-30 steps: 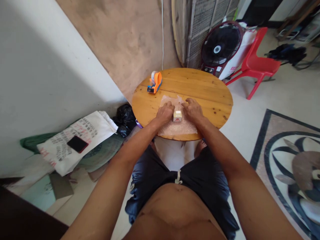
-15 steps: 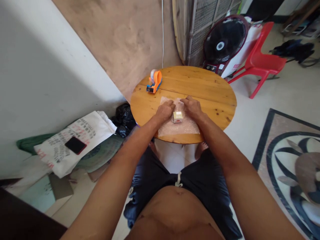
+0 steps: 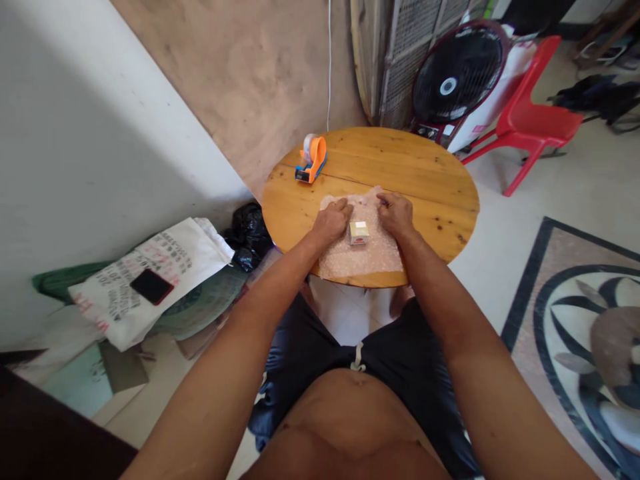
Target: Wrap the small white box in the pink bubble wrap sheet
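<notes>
Wider gap between right hand (image 3: 397,213) and box (image 3: 359,234), hands (image 3: 333,220) half-curled at bubble wrap (image 3: 365,261) edges, hold unclear

Sm. box (image 3: 359,233) — atop bubble-wrap sht. (image 3: 367,261)

The small yellowish cube-shaped box (image 3: 359,233) sits on the clear plastic bubble wrap (image 3: 340,263) on the round brown wooden table (image 3: 400,157), between the left hand (image 3: 333,221) and the right hand (image 3: 397,214), with the orange-and-blue tape holder (image 3: 319,159) farther back (over on the left).
</notes>
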Available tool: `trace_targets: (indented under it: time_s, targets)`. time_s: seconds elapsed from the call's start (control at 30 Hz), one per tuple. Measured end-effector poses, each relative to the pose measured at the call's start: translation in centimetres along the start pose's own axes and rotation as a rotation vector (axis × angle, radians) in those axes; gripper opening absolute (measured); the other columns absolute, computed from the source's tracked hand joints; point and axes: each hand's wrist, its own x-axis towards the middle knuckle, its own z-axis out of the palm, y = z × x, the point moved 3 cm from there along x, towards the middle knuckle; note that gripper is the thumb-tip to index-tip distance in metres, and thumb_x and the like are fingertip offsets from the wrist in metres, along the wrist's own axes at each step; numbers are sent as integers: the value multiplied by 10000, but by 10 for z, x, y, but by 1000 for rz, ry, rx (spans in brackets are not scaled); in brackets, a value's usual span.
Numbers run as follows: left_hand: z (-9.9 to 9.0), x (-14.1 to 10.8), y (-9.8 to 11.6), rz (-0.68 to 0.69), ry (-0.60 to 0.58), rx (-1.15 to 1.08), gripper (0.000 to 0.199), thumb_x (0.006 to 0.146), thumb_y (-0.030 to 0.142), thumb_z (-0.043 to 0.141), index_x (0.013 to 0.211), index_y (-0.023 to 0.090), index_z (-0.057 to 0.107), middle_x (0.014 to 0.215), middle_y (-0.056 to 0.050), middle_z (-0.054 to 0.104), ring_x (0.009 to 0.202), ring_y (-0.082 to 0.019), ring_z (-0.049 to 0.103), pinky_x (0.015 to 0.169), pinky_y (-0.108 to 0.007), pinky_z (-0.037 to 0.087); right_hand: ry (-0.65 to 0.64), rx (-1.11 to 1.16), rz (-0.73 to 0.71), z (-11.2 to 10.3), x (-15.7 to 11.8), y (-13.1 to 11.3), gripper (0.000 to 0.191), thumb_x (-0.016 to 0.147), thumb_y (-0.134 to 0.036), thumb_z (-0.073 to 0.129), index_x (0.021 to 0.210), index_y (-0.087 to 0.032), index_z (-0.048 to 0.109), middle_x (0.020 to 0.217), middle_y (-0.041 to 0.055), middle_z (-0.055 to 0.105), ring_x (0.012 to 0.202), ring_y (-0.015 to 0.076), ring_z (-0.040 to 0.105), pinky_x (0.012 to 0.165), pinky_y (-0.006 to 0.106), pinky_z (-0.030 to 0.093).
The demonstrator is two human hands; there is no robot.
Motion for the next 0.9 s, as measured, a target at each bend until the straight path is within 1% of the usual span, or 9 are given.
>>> trace_targets:
  time_s: [0.1, 0.2, 0.33, 0.47, 0.57, 0.67, 0.73, 0.8, 0.9]
  targets:
    - [2, 0, -2, -25, -6, 1, 321, 1053, 246, 367, 1228, 232, 636, 1403, -100, 579, 1164, -253, 568, 877, -342, 436, 0, -34, 43, -2, -2, -2, 488, 931, -220, 417, 1312, -135, 710, 1274, 174, 711, 1146, 292, 635, 996, 392, 465]
    - [4, 0, -3, -29, -1, 8, 309, 1050, 234, 370, 1206, 228, 636, 1358, -100, 602, 1163, -250, 568, 890, -344, 438, 3, -62, 52, -1, -4, -3, 483, 937, -231, 408, 1296, -151, 721, 1253, 166, 711, 1105, 290, 633, 950, 380, 468]
    - [6, 1, -5, -6, 26, -5, 294, 1045, 226, 376, 1184, 219, 635, 1329, -107, 611, 1159, -255, 574, 900, -352, 446, -1, -112, 50, 3, -5, -3, 488, 959, -242, 384, 1312, -189, 717, 1186, 160, 699, 994, 274, 624, 857, 356, 466]
    - [7, 4, -7, 9, 9, 28, 299, 1041, 229, 369, 1181, 226, 633, 1303, -107, 616, 1112, -255, 591, 883, -360, 463, -48, -173, 39, 1, -8, -8, 502, 991, -260, 348, 1360, -215, 686, 1144, 171, 664, 898, 262, 617, 787, 346, 447]
    - [6, 5, -7, 16, 0, 39, 300, 1028, 224, 382, 1206, 226, 623, 1302, -112, 613, 1111, -261, 596, 874, -365, 474, -109, -239, 42, -5, -10, -16, 494, 999, -259, 334, 1352, -206, 676, 1181, 203, 642, 904, 287, 635, 791, 371, 450]
    - [3, 7, -6, 13, -26, 47, 305, 1017, 222, 392, 1223, 226, 617, 1297, -114, 614, 1097, -256, 605, 867, -363, 485, -157, -281, 69, -8, -11, -20, 498, 1010, -259, 298, 1308, -157, 683, 1200, 252, 632, 939, 328, 656, 823, 417, 459]
    - [1, 8, -5, 9, -50, 57, 314, 1012, 220, 393, 1233, 223, 616, 1298, -120, 613, 1074, -254, 614, 864, -366, 491, -171, -291, 91, -8, -10, -20, 508, 1020, -274, 282, 1312, -135, 673, 1211, 276, 629, 955, 345, 664, 841, 443, 461]
    - [0, 9, -5, 4, -65, 62, 329, 1010, 219, 391, 1253, 217, 612, 1308, -129, 609, 1069, -257, 620, 872, -372, 494, -172, -296, 108, -7, -9, -20, 515, 1038, -330, 283, 1319, -129, 665, 1227, 286, 625, 969, 348, 666, 854, 453, 462]
    - [-2, 10, -4, 1, -71, 54, 362, 1011, 223, 386, 1312, 217, 587, 1353, -137, 594, 1102, -266, 621, 890, -376, 494, -153, -299, 118, -7, -9, -19, 534, 1059, -422, 294, 1317, -133, 662, 1243, 275, 622, 1001, 333, 663, 868, 435, 463]
